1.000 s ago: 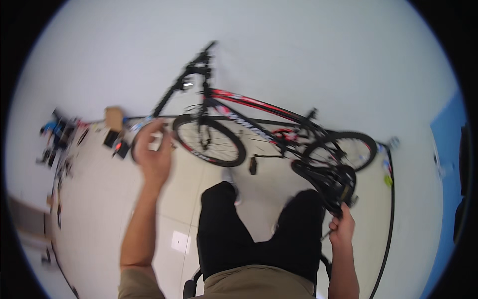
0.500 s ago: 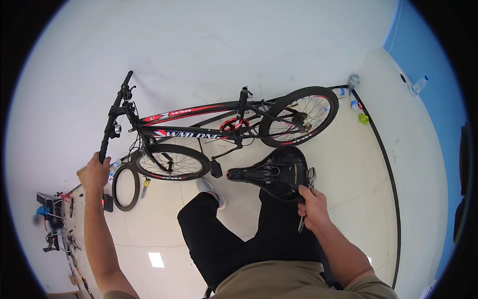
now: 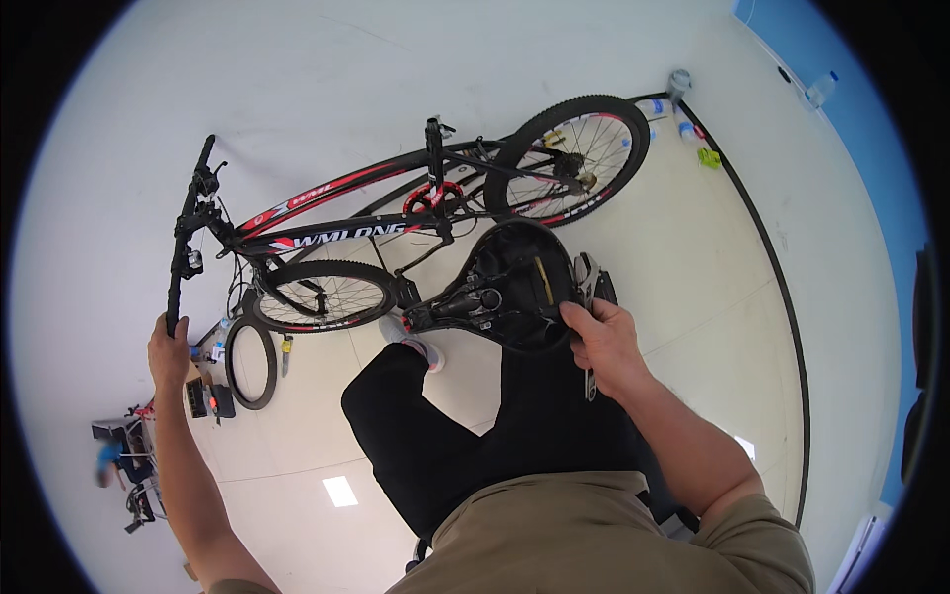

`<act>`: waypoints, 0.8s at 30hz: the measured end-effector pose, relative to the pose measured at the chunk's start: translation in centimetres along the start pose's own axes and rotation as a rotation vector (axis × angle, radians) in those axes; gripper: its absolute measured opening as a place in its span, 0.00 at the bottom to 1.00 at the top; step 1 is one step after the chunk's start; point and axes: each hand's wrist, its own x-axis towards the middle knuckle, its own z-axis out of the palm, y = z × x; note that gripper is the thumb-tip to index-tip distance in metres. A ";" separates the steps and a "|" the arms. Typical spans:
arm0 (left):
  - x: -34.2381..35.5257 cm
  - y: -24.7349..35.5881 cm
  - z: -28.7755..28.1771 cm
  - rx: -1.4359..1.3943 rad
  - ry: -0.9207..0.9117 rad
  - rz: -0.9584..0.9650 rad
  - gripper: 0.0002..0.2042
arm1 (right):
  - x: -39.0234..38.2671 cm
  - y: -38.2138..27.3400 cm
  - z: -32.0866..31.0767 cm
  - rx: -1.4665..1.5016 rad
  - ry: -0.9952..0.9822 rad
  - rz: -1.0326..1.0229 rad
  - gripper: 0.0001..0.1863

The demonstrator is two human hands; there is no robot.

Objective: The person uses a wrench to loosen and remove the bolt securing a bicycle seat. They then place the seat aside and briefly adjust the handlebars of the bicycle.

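Observation:
My left hand (image 3: 166, 351) is closed on the lower end of the handlebar (image 3: 180, 247) of a black and red bicycle (image 3: 341, 184), which lies at a slant before the white wall. My right hand (image 3: 599, 346) grips a black saddle (image 3: 495, 287), underside facing me, along with a silver wrench (image 3: 590, 383) at its wide edge. The saddle's nose points left, over my legs and below the frame. The seat post (image 3: 434, 148) stands out from the frame with no saddle on it. The rear wheel (image 3: 618, 148) is at right, the front wheel (image 3: 269, 305) lower left.
A loose tyre (image 3: 265, 391), a toolbox (image 3: 220, 399) and small items lie at left. At far left, a person in blue (image 3: 111, 457) is among bike parts (image 3: 141, 505). Bottles (image 3: 678, 87) and a yellow object (image 3: 709, 157) are along the right wall's edge.
My left hand has gone from open in the air to gripping the handlebar. My right hand has lifted the saddle leftward and up from the lower right. The view has shifted.

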 end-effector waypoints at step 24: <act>-27.0 32.3 3.3 -1.805 -0.606 -0.348 0.11 | -1.3 1.6 1.8 -0.176 -0.110 0.012 0.15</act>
